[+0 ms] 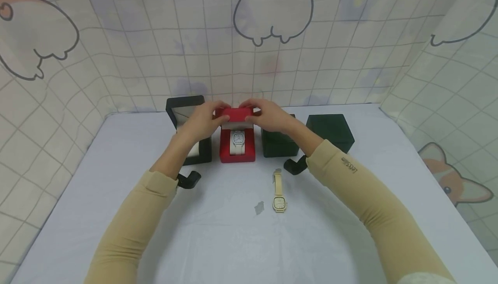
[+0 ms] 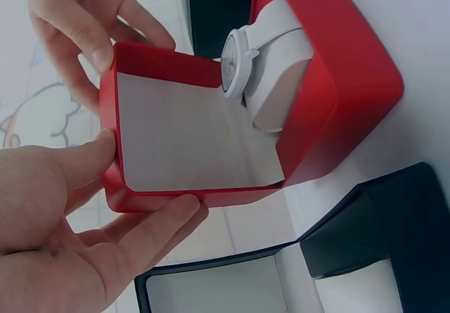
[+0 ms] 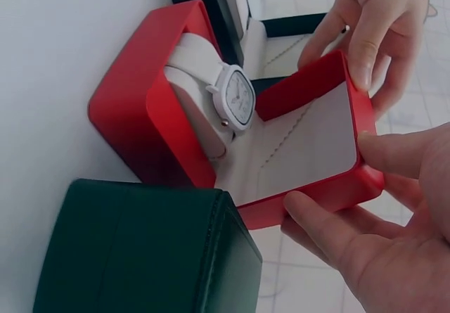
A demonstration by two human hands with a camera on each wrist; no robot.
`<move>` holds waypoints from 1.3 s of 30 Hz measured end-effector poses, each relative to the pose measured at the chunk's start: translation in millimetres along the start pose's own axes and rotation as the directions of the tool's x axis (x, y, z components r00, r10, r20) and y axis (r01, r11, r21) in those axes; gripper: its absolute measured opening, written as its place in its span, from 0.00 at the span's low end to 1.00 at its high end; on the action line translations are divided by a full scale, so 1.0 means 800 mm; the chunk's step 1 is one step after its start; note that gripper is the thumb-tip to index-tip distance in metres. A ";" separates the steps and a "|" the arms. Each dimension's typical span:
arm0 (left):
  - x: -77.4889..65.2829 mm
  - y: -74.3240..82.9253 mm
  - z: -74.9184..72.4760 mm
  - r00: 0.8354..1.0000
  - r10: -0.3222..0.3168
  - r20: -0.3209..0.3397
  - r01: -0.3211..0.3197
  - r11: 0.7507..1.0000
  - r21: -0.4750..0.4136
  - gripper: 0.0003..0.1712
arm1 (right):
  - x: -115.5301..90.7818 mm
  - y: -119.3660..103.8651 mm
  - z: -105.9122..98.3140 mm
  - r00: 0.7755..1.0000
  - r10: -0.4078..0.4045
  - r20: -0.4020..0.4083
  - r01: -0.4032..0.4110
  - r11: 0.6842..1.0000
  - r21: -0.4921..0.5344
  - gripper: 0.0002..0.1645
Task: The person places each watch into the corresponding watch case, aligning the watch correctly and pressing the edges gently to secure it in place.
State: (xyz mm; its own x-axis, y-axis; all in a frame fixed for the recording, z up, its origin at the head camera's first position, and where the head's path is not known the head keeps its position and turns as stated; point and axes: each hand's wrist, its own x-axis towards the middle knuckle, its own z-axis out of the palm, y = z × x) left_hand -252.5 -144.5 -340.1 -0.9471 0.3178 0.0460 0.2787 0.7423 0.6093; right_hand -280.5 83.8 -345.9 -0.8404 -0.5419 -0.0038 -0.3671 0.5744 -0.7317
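A red watch box (image 1: 237, 157) stands with its lid raised, and a white watch (image 1: 237, 141) wraps a pale cushion inside it. My left hand (image 1: 202, 119) grips the left side of the red lid (image 2: 169, 200), thumb on its front edge and fingers along the side. On the lid's other side, my right hand (image 1: 270, 115) pinches it the same way, as the right wrist view shows. The lid's white lining (image 3: 302, 151) faces the watch.
An open black box (image 1: 206, 152) stands left of the red one. To the right are two closed dark green boxes (image 1: 280, 145), (image 1: 330, 130). Nearer the front lie a gold-coloured watch (image 1: 279, 203) and a small grey patch (image 1: 259, 208) on the white tablecloth (image 1: 218, 240).
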 end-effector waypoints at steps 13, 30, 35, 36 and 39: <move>-0.009 -0.009 0.009 0.999 0.038 -0.035 -0.037 0.999 0.021 0.27 | -0.012 -0.002 0.010 0.999 0.022 -0.028 -0.024 0.997 -0.066 0.33; -0.020 -0.011 0.017 0.994 0.074 -0.076 -0.073 0.997 0.016 0.26 | -0.018 0.002 0.021 0.996 -0.050 -0.070 0.042 0.994 -0.103 0.31; -0.023 -0.013 0.020 0.992 0.089 -0.089 -0.088 0.996 0.018 0.26 | -0.019 0.004 0.024 0.994 -0.074 -0.080 0.066 0.993 -0.099 0.30; -0.024 -0.013 0.020 0.992 0.090 -0.092 -0.089 0.996 0.020 0.26 | -0.020 0.005 0.025 0.993 -0.083 -0.083 0.074 0.992 -0.099 0.29; -0.025 -0.013 0.022 0.990 0.100 -0.102 -0.098 0.995 0.021 0.25 | -0.021 0.006 0.026 0.991 -0.104 -0.087 0.096 0.991 -0.097 0.29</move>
State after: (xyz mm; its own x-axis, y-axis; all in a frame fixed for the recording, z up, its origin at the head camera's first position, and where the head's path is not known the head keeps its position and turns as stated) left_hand -233.3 -148.4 -360.9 -0.9258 0.3286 0.1868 0.3735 0.7196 0.5854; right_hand -260.2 82.7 -363.9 -0.8292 -0.5431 0.1321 -0.4828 0.5768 -0.6590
